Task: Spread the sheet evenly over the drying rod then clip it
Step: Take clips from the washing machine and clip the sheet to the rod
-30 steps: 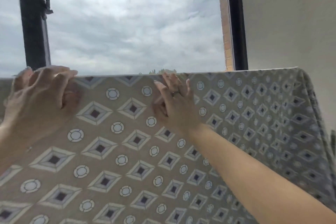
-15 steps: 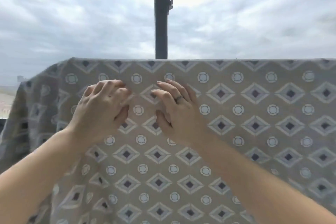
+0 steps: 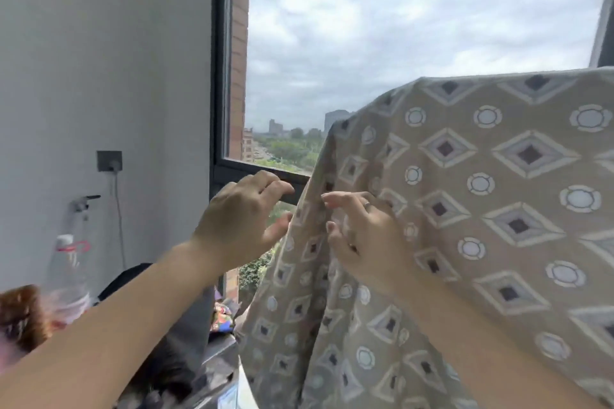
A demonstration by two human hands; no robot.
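A beige sheet (image 3: pixel 498 209) with grey diamonds and white rings hangs over a rod that the cloth hides; its top fold runs along the upper right. The sheet's left edge falls in loose folds. My left hand (image 3: pixel 242 219) hovers just left of that edge, fingers curled and apart, the thumb close to the cloth. My right hand (image 3: pixel 362 236), with a ring on it, rests against the folds near the edge, fingers spread. No clip is in sight.
A white wall with a grey socket (image 3: pixel 109 160) and a tap (image 3: pixel 84 202) fills the left. A dark window frame (image 3: pixel 219 76) stands behind my hands. A clear plastic bottle (image 3: pixel 66 279) and dark bags lie at lower left.
The view has swung left to the sheet's left end. Both hands slid left and down from the top fold to the hanging left edge, and my left hand has come off the cloth.
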